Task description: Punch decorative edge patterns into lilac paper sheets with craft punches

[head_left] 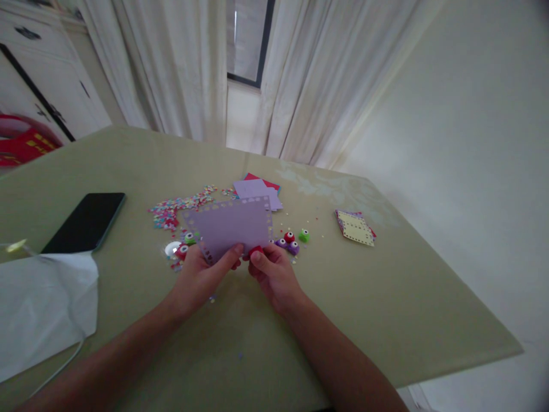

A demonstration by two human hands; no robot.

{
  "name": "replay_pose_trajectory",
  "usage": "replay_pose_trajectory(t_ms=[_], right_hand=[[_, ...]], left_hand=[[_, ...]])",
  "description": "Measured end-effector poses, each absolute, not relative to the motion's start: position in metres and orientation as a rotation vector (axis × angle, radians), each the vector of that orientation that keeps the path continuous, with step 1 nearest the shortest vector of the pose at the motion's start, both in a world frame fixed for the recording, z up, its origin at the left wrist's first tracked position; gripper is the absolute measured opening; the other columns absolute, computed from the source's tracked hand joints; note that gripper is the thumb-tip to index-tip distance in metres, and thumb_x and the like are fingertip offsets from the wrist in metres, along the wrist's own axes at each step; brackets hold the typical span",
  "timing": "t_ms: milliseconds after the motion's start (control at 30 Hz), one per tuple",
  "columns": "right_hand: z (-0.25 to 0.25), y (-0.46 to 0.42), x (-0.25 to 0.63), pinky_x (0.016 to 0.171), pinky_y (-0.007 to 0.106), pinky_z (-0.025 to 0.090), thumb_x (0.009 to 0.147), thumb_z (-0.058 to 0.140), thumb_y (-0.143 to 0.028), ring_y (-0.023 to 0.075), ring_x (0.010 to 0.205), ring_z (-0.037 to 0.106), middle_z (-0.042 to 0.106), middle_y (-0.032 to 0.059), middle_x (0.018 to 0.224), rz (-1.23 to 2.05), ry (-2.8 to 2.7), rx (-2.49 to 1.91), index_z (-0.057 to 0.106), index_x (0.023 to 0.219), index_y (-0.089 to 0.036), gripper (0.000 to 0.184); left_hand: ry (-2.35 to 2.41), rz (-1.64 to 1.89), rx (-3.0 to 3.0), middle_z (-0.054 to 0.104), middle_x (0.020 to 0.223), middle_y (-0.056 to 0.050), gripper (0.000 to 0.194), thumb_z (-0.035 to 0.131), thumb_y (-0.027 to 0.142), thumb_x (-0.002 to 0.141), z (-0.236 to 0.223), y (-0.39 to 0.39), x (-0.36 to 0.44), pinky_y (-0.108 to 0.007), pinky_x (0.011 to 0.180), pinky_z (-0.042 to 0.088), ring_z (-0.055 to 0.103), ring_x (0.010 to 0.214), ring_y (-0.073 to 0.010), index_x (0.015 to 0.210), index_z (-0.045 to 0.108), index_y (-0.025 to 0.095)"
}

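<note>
A purple card (234, 226) with small holes along its left, top and right edges is held up over the table. My left hand (208, 272) grips its lower edge, thumb on the front face. Closed around a small red paper punch (256, 250) at the card's lower right edge is my right hand (274, 272); its fingers cover most of the punch. Behind the hands lie more small punches with eyes: a red one (289, 237), a green one (304, 235) and purple ones (293, 248). Another red punch (182, 252) sits beside my left hand.
Colourful paper confetti (180, 209) is scattered behind the card, near stacked purple and red cards (253, 187). A pile of punched cards (355, 228) lies at right. On the left are a black phone (86, 222), a white sheet (47, 312) and a cable (64, 366).
</note>
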State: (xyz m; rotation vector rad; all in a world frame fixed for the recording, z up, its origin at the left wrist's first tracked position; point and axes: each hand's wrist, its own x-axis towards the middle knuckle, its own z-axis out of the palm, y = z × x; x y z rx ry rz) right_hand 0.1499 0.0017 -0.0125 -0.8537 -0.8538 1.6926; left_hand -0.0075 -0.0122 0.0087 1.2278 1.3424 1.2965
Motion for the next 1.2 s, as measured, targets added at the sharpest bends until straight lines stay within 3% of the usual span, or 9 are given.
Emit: replay_pose_trajectory(t_ms=[400, 667, 967, 1200], right_hand=[[-0.0170, 0.0026, 0.1494, 0.058, 0.027, 0.033, 0.061, 0.100, -0.051, 0.0111, 0.059, 0.045, 0.062, -0.0028, 0.068, 1.759, -0.908, -0.856, 0.073, 0.075, -0.020, 0.044], [-0.0170, 0.0053, 0.1493, 0.067, 0.027, 0.047, 0.058, 0.103, -0.047, 0.0126, 0.066, 0.056, 0.067, -0.0015, 0.074, 1.793, -0.823, -0.815, 0.074, 0.077, -0.020, 0.043], [-0.0179, 0.0055, 0.1554, 0.051, 0.027, 0.032, 0.069, 0.093, -0.063, 0.0105, 0.051, 0.043, 0.066, 0.0004, 0.064, 1.662, -1.046, -0.910, 0.075, 0.068, -0.019, 0.047], [-0.0206, 0.0065, 0.1529, 0.057, 0.027, 0.034, 0.069, 0.093, -0.061, 0.0113, 0.058, 0.047, 0.068, 0.0011, 0.073, 1.722, -0.944, -0.887, 0.074, 0.075, -0.019, 0.046]], left_hand=[[1.342, 1.314, 1.181, 0.070, 0.060, -0.001, 0.032, 0.077, 0.047, 0.078, 0.0017, -0.0104, -0.0101, -0.028, 0.054, 0.051, 0.065, 0.058, -0.0190, 0.060, 0.066, 0.022], [1.365, 1.275, 1.214, 0.072, 0.061, -0.001, 0.033, 0.076, 0.050, 0.077, 0.0025, -0.0093, -0.0088, -0.028, 0.055, 0.052, 0.066, 0.059, -0.0195, 0.063, 0.069, 0.021], [1.323, 1.287, 1.291, 0.069, 0.059, -0.001, 0.036, 0.073, 0.049, 0.083, 0.0009, -0.0089, -0.0081, -0.028, 0.054, 0.050, 0.064, 0.057, -0.0189, 0.060, 0.064, 0.022], [1.373, 1.302, 1.245, 0.069, 0.057, -0.001, 0.035, 0.074, 0.049, 0.080, 0.0051, -0.0097, -0.0095, -0.028, 0.054, 0.052, 0.066, 0.056, -0.0198, 0.059, 0.065, 0.023]])
